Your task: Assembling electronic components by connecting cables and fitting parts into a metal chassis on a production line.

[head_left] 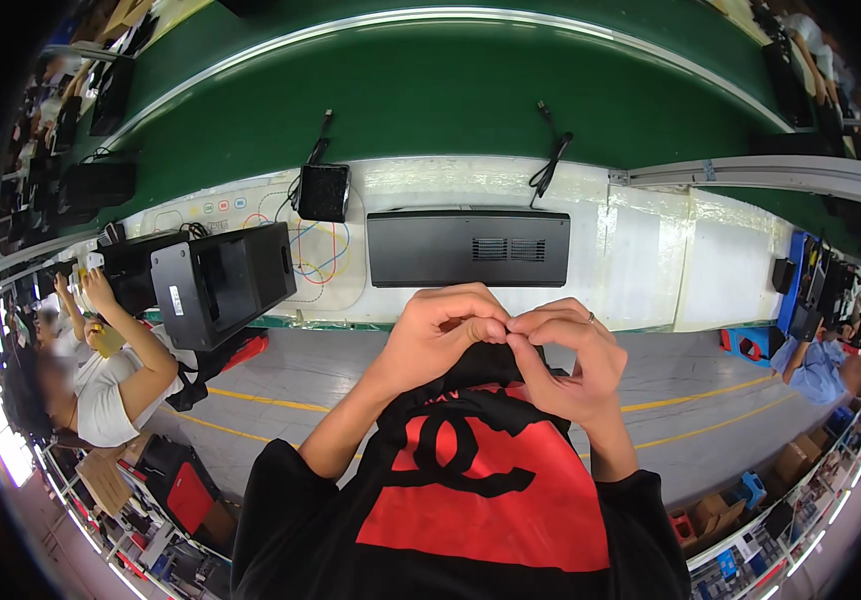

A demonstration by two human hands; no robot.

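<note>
My left hand and my right hand meet in front of my chest, fingertips pinched together and touching. Whatever they hold, if anything, is too small or hidden to make out. Just beyond my fingers, a long black box-shaped case lies on the bench, with two vented slot patches on its upper face. A black cable with a plug runs from behind its right part toward the green surface. Neither hand touches the case.
Left of the case stand a small black box with a cable and an open black housing. A metal rail crosses at the right. A co-worker in white works at the left; another person in blue is far right.
</note>
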